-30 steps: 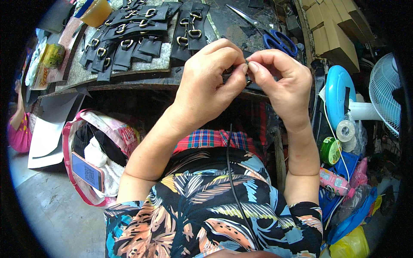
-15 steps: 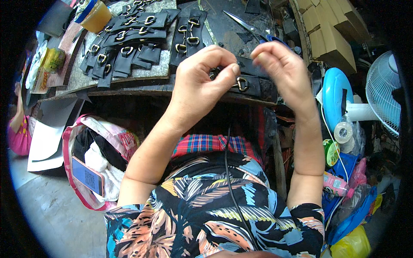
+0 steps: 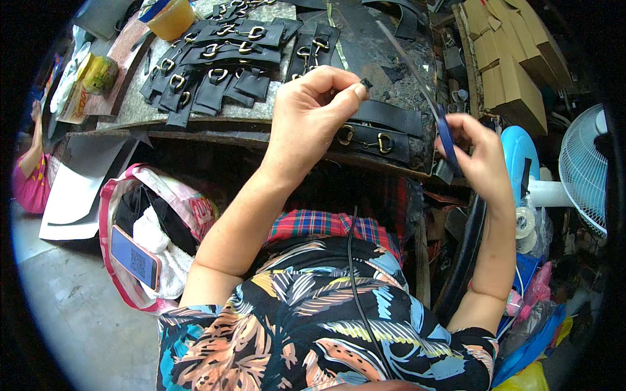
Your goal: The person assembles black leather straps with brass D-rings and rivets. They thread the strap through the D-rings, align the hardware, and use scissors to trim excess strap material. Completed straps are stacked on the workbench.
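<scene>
My left hand (image 3: 312, 107) is closed in a pinch above the worktable (image 3: 365, 42). A small black piece (image 3: 366, 84), too small to name, pokes out between thumb and forefinger. To the right, my right hand (image 3: 481, 153) grips the blue handles of a pair of scissors (image 3: 446, 133), its blades pointing up and away over the table. The hand is slightly blurred. On the table's near edge, just beyond and below my left hand, lie black straps (image 3: 391, 120), one bearing brass-coloured ring fittings (image 3: 385, 143). My left hand partly covers them.
Many similar black straps (image 3: 228, 55) lie on a pale board at the left, beside an orange-brown tub (image 3: 171, 21). Cardboard pieces (image 3: 512, 85) and a fan (image 3: 583, 169) stand right. An open bag (image 3: 107, 260) holds a phone (image 3: 135, 257). Another person's arm (image 3: 32, 146) shows far left.
My right hand has moved right and taken up the scissors, which lay on the table before. My left hand keeps its pinch; the small black piece now shows. The view has shifted slightly.
</scene>
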Tool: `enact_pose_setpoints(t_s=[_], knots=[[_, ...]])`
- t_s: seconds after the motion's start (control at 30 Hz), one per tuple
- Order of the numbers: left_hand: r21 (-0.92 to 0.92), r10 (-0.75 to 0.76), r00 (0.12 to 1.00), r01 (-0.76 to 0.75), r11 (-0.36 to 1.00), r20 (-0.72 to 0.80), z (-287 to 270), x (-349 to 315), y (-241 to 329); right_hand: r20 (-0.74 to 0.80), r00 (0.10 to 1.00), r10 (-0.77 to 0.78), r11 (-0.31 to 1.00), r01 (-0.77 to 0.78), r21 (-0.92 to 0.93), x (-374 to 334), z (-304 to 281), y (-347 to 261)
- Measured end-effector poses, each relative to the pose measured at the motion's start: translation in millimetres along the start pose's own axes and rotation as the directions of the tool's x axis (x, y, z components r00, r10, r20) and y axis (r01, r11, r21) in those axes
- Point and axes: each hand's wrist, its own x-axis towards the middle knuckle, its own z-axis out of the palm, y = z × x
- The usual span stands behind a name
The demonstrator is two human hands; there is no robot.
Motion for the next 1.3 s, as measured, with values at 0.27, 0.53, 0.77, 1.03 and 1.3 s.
enact_pose_setpoints(t_s=[0.27,0.53,0.77,1.03,1.3], knots=[[0.021,0.106,0.994,-0.105,0.994,-0.020,10.7,3.0,4.5,-0.059,0.991,-0.119,0.967,0.102,-0.232,-53.1,18.4,-16.1],[0.031,0.112,0.994,-0.111,0.993,-0.020,10.0,1.2,6.5,-0.026,0.991,-0.134,0.975,0.127,-0.182,-56.3,21.7,-14.1],[0.087,0.132,0.990,-0.135,0.987,0.042,6.4,1.0,8.4,0.117,0.993,0.004,1.000,-0.007,0.027,-59.0,19.2,-14.6],[0.094,0.008,0.992,-0.020,0.995,0.128,-1.0,0.2,12.9,0.105,0.993,-0.059,0.997,0.054,0.050,-63.3,24.9,-8.0],[-0.070,0.080,0.990,-0.073,0.995,0.115,-1.9,1.1,19.1,-0.020,0.995,0.093,0.730,-0.054,0.681,-35.6,24.0,-7.7]])
